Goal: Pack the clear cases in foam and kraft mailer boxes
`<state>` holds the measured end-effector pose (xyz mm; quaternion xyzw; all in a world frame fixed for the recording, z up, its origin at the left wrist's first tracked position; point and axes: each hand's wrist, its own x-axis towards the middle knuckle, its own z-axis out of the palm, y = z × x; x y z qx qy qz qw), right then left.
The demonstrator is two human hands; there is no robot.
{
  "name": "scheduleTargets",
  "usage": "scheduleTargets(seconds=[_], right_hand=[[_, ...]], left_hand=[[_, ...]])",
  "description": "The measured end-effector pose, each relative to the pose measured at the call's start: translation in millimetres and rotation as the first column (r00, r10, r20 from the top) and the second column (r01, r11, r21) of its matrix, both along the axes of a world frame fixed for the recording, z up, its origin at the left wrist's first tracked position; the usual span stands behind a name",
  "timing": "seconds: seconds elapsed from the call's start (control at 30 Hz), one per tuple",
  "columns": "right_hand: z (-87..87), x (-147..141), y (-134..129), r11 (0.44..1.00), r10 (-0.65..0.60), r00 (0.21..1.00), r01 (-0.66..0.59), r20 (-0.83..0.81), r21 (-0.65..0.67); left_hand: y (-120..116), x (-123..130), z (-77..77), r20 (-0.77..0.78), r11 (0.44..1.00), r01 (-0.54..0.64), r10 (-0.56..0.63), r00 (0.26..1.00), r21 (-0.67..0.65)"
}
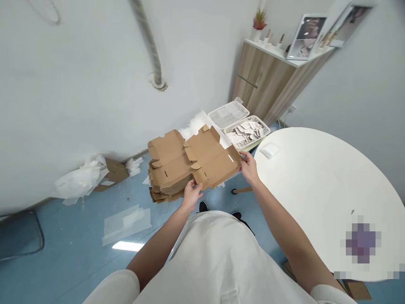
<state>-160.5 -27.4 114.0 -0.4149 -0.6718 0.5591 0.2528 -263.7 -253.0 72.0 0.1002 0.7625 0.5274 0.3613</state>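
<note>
A flat, unfolded brown cardboard box [209, 154] with flaps and a narrow slot lies in front of me, overlapping the right side of a stack of similar flattened boxes [169, 162]. My left hand [192, 195] grips its near left corner, fingers at the edge. On its right edge, my right hand [249, 168] pinches the cardboard between thumb and fingers. Whether one sheet or several are in my hands cannot be made out. Just beyond the cardboard is a white plastic basket [267, 128] filled with small white packets.
A round white table [319, 177] stands at my right, with a small white packet [268, 150] on it. Another white basket [212, 116] sits behind. A wooden cabinet [265, 71] fills the corner. Plastic wrapping [82, 179] and a clear sheet [128, 223] lie on the floor at left.
</note>
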Motion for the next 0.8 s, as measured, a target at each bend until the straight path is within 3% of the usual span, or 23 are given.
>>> scheduleTargets(seconds=[0.13, 0.27, 0.37, 0.53, 0.67, 0.8], right_hand=[[0.4, 63.1, 17.1, 0.995, -0.101, 0.995, 0.101, -0.022, 0.004], [-6.8, 131.8, 28.2, 0.97, -0.235, 0.972, 0.234, 0.011, 0.062], [-20.7, 182.3, 34.8, 0.928, -0.367, 0.93, 0.364, 0.024, 0.084], [-41.1, 260.8, 33.6, 0.806, -0.592, 0.8, 0.587, 0.1, 0.077], [-52.0, 308.4, 21.2, 0.755, -0.653, 0.736, 0.65, 0.178, 0.083], [-65.8, 336.6, 8.3, 0.714, -0.696, 0.661, 0.681, 0.28, 0.164]], left_hand=[[49.4, 31.8, 3.3, -0.061, 0.995, 0.102, -0.1, 0.993, 0.023], [96.9, 68.9, -1.6, -0.21, 0.953, 0.294, -0.274, 0.939, 0.07], [130.6, 100.7, -2.2, -0.312, 0.883, 0.457, -0.408, 0.858, 0.102], [176.7, 146.8, 5.9, -0.448, 0.784, 0.62, -0.561, 0.696, -0.02], [205.4, 173.3, 5.2, -0.441, 0.676, 0.735, -0.676, 0.591, -0.05], [228.5, 192.7, -2.8, -0.38, 0.554, 0.831, -0.78, 0.498, -0.047]])
